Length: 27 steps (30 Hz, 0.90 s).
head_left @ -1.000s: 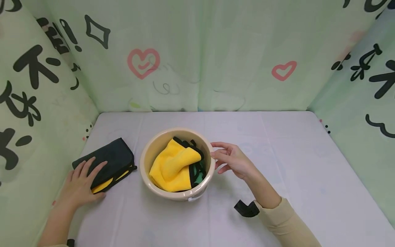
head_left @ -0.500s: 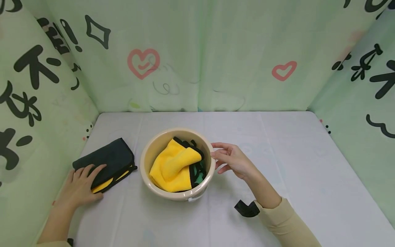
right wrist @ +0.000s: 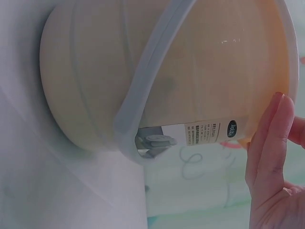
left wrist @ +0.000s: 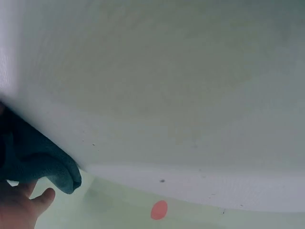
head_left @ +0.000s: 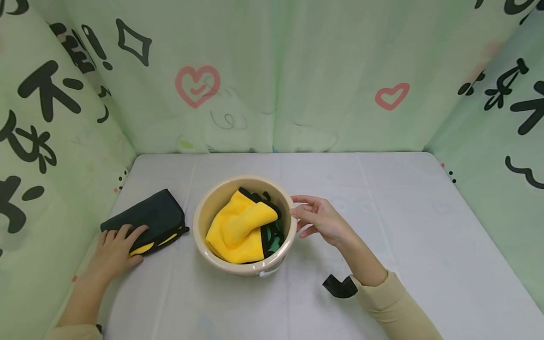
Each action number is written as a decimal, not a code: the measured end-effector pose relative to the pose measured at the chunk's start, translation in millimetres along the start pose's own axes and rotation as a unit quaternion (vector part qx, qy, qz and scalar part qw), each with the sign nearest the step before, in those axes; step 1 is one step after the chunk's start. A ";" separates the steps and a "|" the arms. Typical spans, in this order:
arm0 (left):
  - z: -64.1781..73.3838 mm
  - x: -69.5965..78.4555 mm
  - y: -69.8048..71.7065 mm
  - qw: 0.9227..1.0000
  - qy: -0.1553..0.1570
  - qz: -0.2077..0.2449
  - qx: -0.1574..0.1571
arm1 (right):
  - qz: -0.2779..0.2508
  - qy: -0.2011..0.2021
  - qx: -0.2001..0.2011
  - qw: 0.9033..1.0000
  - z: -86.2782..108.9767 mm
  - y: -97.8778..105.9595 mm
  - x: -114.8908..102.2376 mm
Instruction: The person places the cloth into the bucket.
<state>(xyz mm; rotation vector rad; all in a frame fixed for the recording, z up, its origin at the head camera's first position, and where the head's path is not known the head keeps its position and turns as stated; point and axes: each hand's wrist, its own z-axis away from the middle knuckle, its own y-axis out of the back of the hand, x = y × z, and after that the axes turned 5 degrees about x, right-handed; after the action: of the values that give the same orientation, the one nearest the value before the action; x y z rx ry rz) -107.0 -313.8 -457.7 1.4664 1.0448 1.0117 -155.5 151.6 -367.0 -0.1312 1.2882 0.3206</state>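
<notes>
In the head view a cream bucket [head_left: 203, 241] stands on the white table, and a yellow cloth [head_left: 238, 226] with black edging lies inside it. Dark and green fabric [head_left: 274, 236] shows beside that cloth. My right hand [head_left: 320, 219] touches the bucket's right side, fingertips right at the rim; in the right wrist view two fingers [right wrist: 271, 148] lie straight along the outer wall. To the left lies a folded dark cloth [head_left: 148, 212] with yellow showing along its near edge. My left hand [head_left: 112, 250] rests loosely spread fingers on its near left part, thumb beside the yellow edge.
The white table [head_left: 382, 212] stretches around the bucket, with green printed curtains [head_left: 340, 71] rising at the back and both sides. A grey-white bucket handle [right wrist: 152, 71] hangs against the outer wall. A black strap piece [head_left: 340, 286] sits by my right sleeve.
My left hand has shifted slightly along the folded cloth, and the cloth's near yellow edge has moved up and inward. The right hand and the bucket stay where they were.
</notes>
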 end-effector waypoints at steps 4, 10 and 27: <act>-0.4 0.9 -2.3 0.999 -0.013 -0.022 0.029 | -0.002 0.001 -0.001 1.000 -0.3 -0.2 -0.3; -0.2 4.3 -2.6 0.998 -0.017 -0.041 0.049 | -0.004 0.002 -0.003 1.000 -0.4 0.2 -0.6; -4.8 15.8 6.5 0.986 0.004 -0.057 0.158 | -0.005 0.000 0.000 1.000 0.4 -1.0 -1.0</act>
<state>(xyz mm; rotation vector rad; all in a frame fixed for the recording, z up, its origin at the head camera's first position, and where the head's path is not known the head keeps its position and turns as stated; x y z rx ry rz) -106.7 -298.0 -449.6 1.6342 1.3252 0.7977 -155.1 150.6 -366.1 -0.1387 1.2877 0.3116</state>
